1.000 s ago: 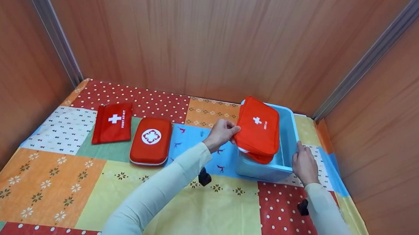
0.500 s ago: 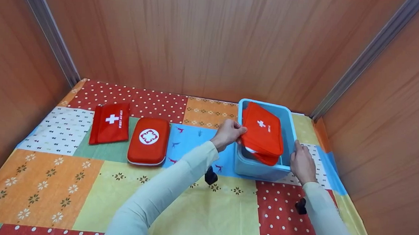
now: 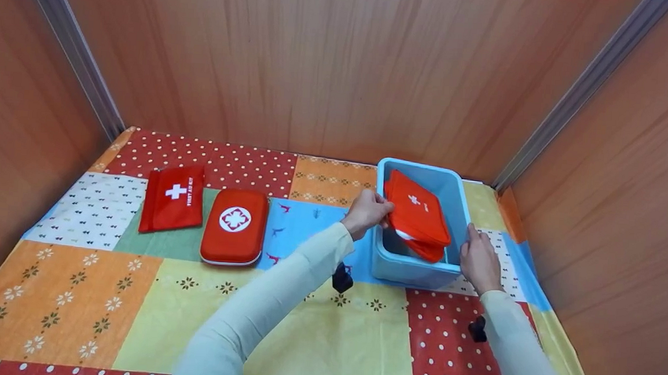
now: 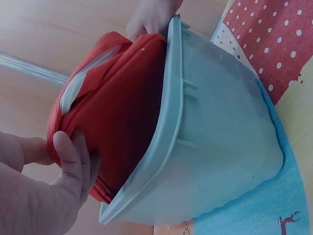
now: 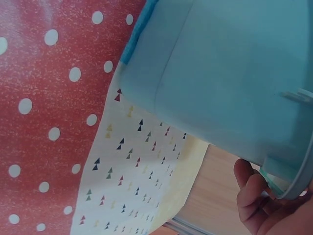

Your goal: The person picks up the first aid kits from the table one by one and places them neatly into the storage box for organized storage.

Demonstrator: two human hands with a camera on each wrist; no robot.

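Observation:
In the head view, my left hand (image 3: 367, 213) pinches the left edge of a red first aid bag (image 3: 419, 213) with a white cross. The bag lies tilted inside the mouth of a light blue plastic bin (image 3: 416, 272), its lower end below the front rim. The left wrist view shows thumb and fingers on the red fabric (image 4: 122, 107), near a pale strip along its edge. My right hand (image 3: 482, 260) holds the bin's right rim; in the right wrist view its fingers (image 5: 244, 174) curl under that rim from outside. The bin's floor is mostly hidden by the bag.
Left of the bin lie a red hard-shell case (image 3: 233, 245) with a white round emblem and a flat red first aid pouch (image 3: 156, 200). A patchwork-print cloth (image 3: 278, 335) covers the table. Wood-grain panels (image 3: 318, 65) stand behind and at both sides.
My left hand has moved slightly right, and the red bag has gone down from over the bin's left rim into the bin. The right hand keeps its hold on the rim.

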